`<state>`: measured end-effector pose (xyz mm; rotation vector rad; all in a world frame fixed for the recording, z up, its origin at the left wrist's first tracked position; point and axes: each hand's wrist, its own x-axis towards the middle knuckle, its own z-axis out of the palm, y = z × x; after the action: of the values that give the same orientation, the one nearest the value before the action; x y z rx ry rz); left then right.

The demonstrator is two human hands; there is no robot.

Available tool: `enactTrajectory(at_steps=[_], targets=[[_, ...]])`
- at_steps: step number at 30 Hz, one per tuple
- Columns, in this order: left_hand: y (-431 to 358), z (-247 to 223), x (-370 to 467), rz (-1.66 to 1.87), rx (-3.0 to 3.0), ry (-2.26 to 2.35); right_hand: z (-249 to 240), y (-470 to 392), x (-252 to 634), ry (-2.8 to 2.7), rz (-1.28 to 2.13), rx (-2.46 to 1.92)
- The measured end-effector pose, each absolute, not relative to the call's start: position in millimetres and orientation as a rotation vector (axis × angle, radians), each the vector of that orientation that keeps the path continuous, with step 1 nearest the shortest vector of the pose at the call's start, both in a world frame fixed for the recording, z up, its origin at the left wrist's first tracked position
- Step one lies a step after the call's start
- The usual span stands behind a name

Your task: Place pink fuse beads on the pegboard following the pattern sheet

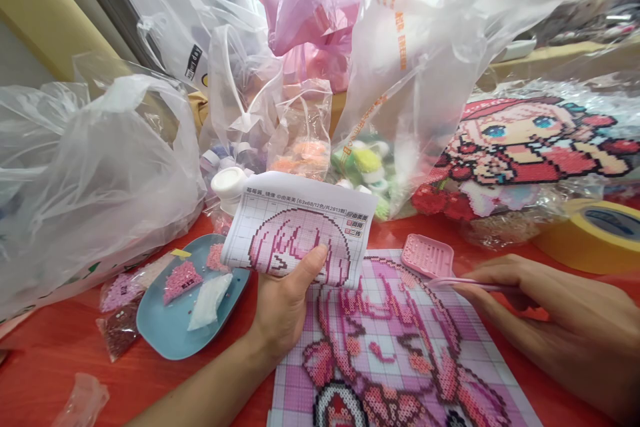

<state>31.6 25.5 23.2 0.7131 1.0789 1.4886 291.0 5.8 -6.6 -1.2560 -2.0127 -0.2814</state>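
Note:
My left hand (285, 303) grips a folded printed pattern sheet (300, 220), thumb on top, showing a gridded drawing of a head. Under it lies a fuse-bead picture (390, 347) of a pink-haired figure, on a pink and white gridded base, partly covered by the sheet and my hand. Over its right edge, my right hand (540, 327) pinches slim pink tweezers (480, 284), their tips pointing left. Just beyond the tips, a small pink slotted bead tray (427, 255) sits at the picture's top right corner.
A blue plate (170, 337) with bead packets stands at left on the red table (200, 393). Several plastic bags (115, 147) line the back. A finished bead picture (530, 140) and a yellow tape roll (575, 233) lie at right. A white-lidded jar (229, 183) stands behind the sheet.

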Motion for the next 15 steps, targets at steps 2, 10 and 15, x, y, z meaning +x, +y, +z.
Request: enactTrajectory(at_steps=[2,10,15], targets=[[26,23,32,1.489,0.716,1.074,-5,6,290,-2.013,-0.292,-1.241],[25,22,31,1.483,0.724,1.081,11,12,279,-2.004,-0.344,-1.119],[26,22,31,1.495,0.729,1.079,16,12,277,-2.021,-0.377,-1.092]])
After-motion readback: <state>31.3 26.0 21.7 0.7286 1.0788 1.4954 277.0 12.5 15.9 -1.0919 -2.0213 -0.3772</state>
